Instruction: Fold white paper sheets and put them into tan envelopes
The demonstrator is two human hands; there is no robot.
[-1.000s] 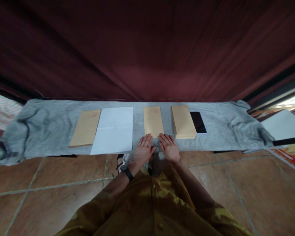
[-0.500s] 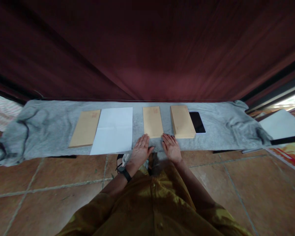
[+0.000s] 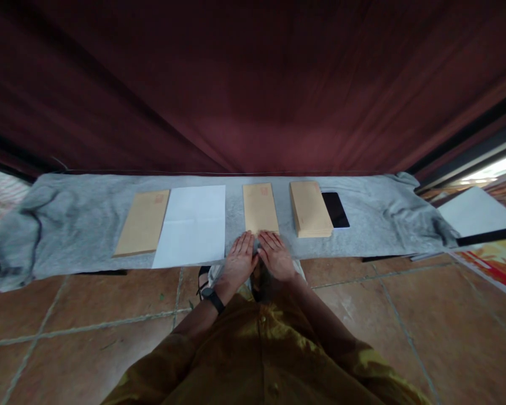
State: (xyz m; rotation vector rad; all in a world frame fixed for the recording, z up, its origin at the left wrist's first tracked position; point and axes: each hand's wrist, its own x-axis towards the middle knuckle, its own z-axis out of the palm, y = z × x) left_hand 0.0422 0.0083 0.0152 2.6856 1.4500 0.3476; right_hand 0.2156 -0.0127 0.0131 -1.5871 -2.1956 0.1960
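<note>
- Your left grip [image 3: 239, 261] lies palm down, the fingers stretched out nearly straight and close together; it is not closed around anything.
- Your right grip [image 3: 277, 256] lies the same way, flat and uncurled, with nothing held in it, its fingertips pointing away from you and slightly toward your left.
- The middle envelope [image 3: 260, 205] is straight ahead of both grips, flat, with a small red print near its far right corner. Your fingertips meet at its near end, the right ones overlapping that edge; how hard you press, you cannot tell from here.
- Your two grips are just beside each other, the thumbs close together.
- The white paper [image 3: 191, 225] lies ahead and to the left of your left grip, a faint crease across it.
- Farther left of that grip, just beside the paper, you have the brown envelope [image 3: 142, 222], set at a slant; whether it is one or several is hard to tell.
- The envelope stack [image 3: 311, 208] is ahead and to the right of your right grip, its layered edges facing you.
- The phone [image 3: 335, 208] lies farther right of that grip, right against the stack, its dark screen up.
- All of these rest on the gray cloth-covered tabletop [image 3: 375, 225] in front of your grips.
- Behind your left grip, you wear a dark watch [image 3: 213, 299] on the wrist.
</note>
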